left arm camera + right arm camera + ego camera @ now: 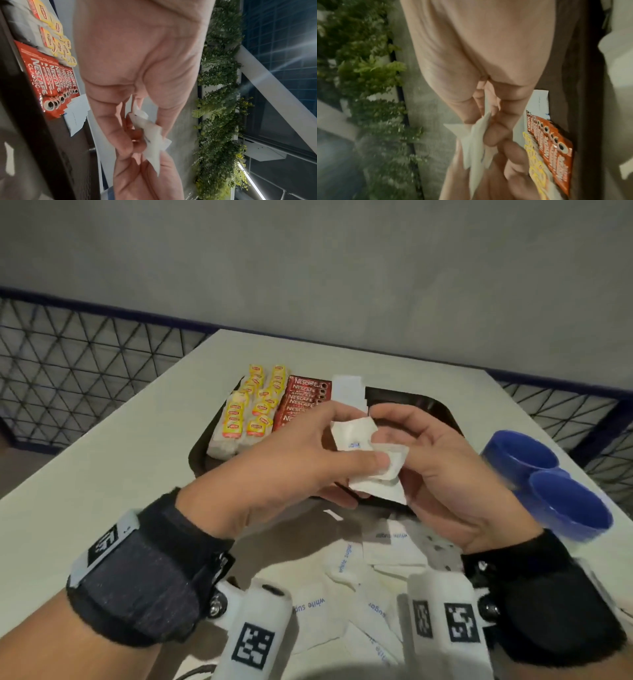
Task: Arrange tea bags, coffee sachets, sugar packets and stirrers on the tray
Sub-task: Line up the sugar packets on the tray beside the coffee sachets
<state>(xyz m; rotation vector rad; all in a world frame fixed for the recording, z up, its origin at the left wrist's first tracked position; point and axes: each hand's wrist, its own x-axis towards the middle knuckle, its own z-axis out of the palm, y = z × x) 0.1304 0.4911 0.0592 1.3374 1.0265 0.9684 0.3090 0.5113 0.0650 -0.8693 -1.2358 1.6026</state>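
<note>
Both hands hold a small stack of white sugar packets (368, 457) above the dark tray (424, 402). My left hand (308, 460) pinches the stack with thumb on top; my right hand (421, 453) grips its right side. The left wrist view shows the sugar packets (152, 140) between both hands' fingers, and the right wrist view shows the same packets (476, 143). On the tray lie yellow tea bags (251, 409), red Nescafe coffee sachets (303, 400) and one white sugar packet (347, 390). More sugar packets (346, 573) lie loose on the table near me.
Two blue cups (544, 477) lie on the white table (102, 474) at the right, close to my right hand. The tray's right half is bare. A wire mesh fence (68, 354) runs behind the table. A plant wall (219, 94) shows in the wrist views.
</note>
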